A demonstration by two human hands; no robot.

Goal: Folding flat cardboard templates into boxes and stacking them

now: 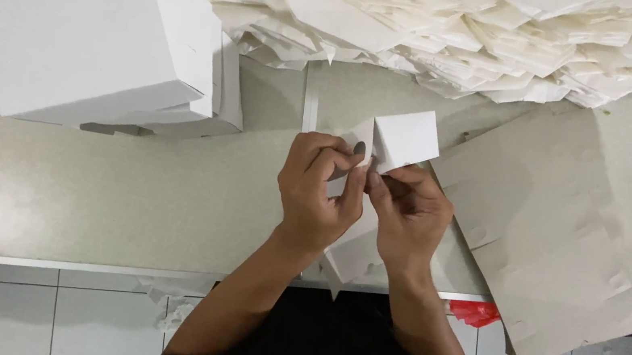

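Both hands are up close together over the table edge, left hand (320,190) and right hand (407,214) pinching a white folded card piece (404,139); grey table (87,188), tiled floor (6,308) below

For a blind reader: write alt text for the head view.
Two bare hands, left hand and right hand, fold a white card piece over a pale table. Assembled white boxes stand at the upper left, a heap of folded white pieces along the top, and flat grey card sheets on the right.
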